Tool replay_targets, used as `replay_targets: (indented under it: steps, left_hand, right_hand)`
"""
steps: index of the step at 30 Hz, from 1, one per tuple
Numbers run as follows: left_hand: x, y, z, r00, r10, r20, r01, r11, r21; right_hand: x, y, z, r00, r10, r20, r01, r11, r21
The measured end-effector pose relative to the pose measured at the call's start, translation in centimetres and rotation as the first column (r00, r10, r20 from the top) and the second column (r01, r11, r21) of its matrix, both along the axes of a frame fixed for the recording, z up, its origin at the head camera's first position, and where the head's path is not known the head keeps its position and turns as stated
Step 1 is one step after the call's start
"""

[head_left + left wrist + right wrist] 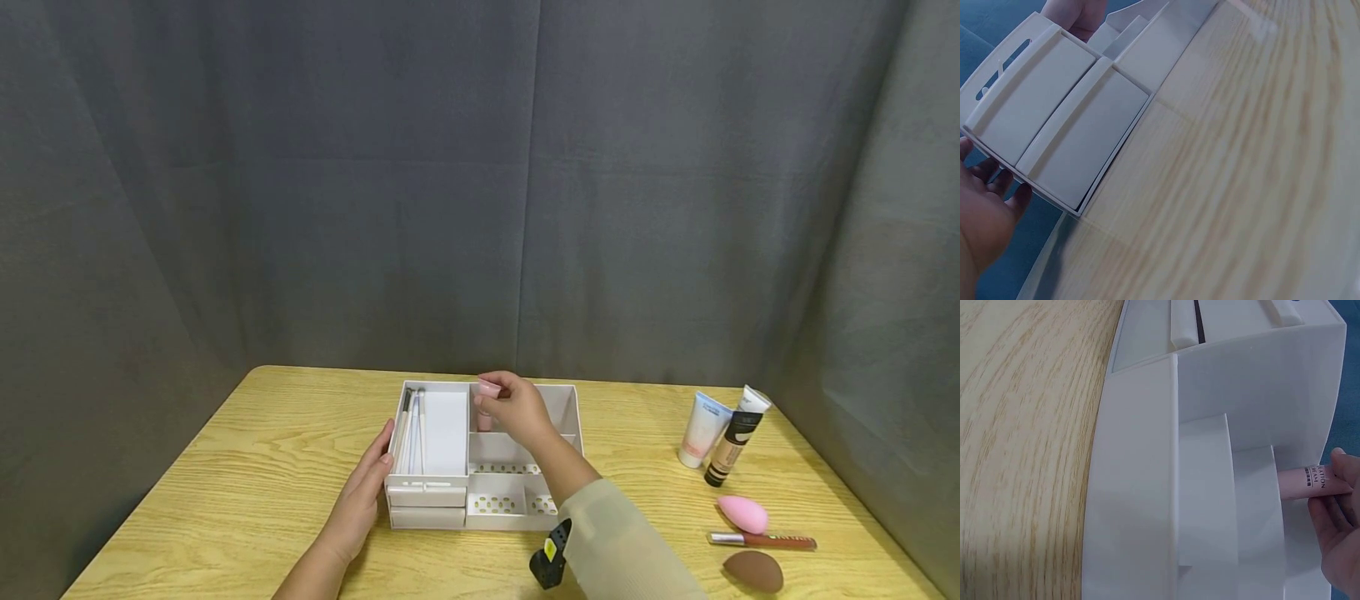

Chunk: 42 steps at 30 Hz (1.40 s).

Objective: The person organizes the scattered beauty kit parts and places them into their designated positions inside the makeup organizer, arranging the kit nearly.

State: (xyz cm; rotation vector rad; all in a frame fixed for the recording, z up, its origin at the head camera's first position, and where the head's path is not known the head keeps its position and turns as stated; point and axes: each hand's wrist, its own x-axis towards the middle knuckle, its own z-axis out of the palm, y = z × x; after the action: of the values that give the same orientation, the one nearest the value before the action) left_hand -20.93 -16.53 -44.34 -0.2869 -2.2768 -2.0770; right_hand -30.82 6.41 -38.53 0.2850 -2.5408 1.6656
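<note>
A white cosmetics organizer (448, 433) with drawers and open compartments stands on the wooden table. My right hand (522, 414) pinches a small pink cream tube (485, 422) near its flat top end, holding it upright in the back compartment right of the tray. Dark print shows on the tube (1300, 482) in the right wrist view, and its lower end dips behind a divider. My left hand (360, 500) rests against the organizer's left side with fingers extended; in the left wrist view its fingertips touch the side wall beside the two drawers (1085, 137).
Several makeup brushes (408, 429) lie in the organizer's left tray. Along the table's right side stand a white-and-blue tube (703, 429), a black-topped foundation tube (729, 450) and a white tube (754, 400). Nearer lie a pink sponge (743, 514), a lip gloss (765, 541) and a brown sponge (754, 571).
</note>
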Motion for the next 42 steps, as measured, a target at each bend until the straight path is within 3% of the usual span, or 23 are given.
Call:
replay_targets:
  steps: [26, 42]
  left_hand:
    - [0.11, 0.12, 0.05, 1.000, -0.004, -0.017, 0.005, 1.000, 0.012]
    - [0.05, 0.03, 0.04, 1.000, -0.006, -0.002, 0.006, 1.000, 0.010]
  right_hand:
    - [-0.15, -0.49, -0.28, 0.998, 0.014, -0.054, -0.012, 0.999, 0.039]
    - [0.02, -0.51, -0.62, 0.999, 0.011, -0.046, -0.012, 1.000, -0.008]
